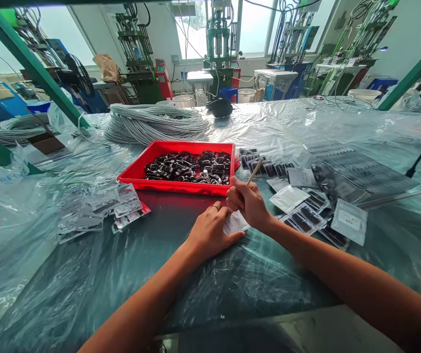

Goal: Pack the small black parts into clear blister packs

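My left hand [210, 229] lies low over the table, its fingers and thumb holding a small clear plastic packet [234, 223] with a white face. A ring shows on one finger. Closed in a fist, my right hand [248, 202] grips a thin wooden stick [255, 170] that points up and slightly right. The lower end of the stick is hidden behind the fingers, just above the packet. Directly beyond both hands stands a red tray [173, 186] of small black parts [184, 166]. Filled packets [304, 218] with black pieces inside lie close to the right forearm.
Flat clear packets [96, 206] are piled at left. Behind the tray sits a coil of grey cable [155, 122]. More packed black parts [269, 165] and a stack of plastic sleeves [361, 166] lie at right. Clear film covers the table [122, 279]; green machines [220, 44] stand beyond.
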The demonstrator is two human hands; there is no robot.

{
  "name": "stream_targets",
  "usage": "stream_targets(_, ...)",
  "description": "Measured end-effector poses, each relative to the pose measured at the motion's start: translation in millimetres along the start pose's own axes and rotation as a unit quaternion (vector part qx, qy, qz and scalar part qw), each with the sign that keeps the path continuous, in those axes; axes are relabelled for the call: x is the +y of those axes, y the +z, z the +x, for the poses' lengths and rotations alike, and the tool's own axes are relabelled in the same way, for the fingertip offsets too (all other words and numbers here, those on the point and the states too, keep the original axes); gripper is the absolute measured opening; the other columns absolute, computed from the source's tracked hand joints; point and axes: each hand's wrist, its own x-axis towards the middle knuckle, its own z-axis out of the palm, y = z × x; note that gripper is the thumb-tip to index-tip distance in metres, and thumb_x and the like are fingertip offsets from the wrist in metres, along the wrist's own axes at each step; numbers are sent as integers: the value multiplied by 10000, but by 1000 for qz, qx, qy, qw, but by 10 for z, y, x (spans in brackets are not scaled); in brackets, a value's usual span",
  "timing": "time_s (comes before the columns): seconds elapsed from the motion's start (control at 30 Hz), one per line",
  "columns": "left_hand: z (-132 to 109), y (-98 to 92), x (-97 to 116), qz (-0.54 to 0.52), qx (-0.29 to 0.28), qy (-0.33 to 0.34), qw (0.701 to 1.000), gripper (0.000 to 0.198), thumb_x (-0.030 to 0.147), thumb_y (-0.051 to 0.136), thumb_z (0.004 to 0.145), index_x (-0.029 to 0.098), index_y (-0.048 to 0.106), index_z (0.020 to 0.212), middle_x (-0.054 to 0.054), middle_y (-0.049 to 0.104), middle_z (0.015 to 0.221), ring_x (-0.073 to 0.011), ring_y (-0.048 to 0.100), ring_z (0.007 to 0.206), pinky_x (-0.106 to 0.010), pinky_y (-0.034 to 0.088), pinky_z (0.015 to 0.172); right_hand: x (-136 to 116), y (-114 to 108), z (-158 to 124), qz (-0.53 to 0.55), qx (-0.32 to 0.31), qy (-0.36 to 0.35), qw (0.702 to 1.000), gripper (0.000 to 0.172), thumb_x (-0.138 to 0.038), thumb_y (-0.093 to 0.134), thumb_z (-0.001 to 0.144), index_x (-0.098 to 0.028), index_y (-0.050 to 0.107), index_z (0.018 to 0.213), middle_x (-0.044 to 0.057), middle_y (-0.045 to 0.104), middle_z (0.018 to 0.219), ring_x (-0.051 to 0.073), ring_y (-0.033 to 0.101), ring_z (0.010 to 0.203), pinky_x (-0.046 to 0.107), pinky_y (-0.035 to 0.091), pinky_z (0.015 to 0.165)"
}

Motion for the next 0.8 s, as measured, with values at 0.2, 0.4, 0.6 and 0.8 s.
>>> stream_targets(0.2,15,-24,11,-6,-7,-2,1000,508,505,696,783,162,613,1149,-120,604,1180,-282,625,1040,-402,524,898,74,-5,-2,-29,24,-33,999,697,-652,653,775,-219,263,394,-85,199,376,35,167,357,262,113,404)
stream_targets(0.4,3,30,31,22,19,-24,999,518,497,686,787,164,610,1176,-119,628,1169,-290,633,1043,-397,528,900,139,0,-18,-53,5,24,998,628,-563,639,783,-223,279,395,-82,206,369,35,168,344,262,98,385)
stream_targets(0.6,5,24,-7,22,27,-15,999,554,590,641,808,172,624,1172,-126,610,1199,-292,618,1096,-398,507,948,-120,-35,-98,-66,-83,133,985,527,-438,622,799,-224,313,430,-89,221,391,39,163,358,248,96,377)
stream_targets(0.8,-49,-178,-69,72,-50,-18,996,739,644,729,681,141,575,1200,-193,581,1241,-381,540,1217,-480,457,1002,-168,-22,-61,49,18,0,999,607,-462,672,776,-210,273,393,-83,204,392,43,186,371,261,133,415)
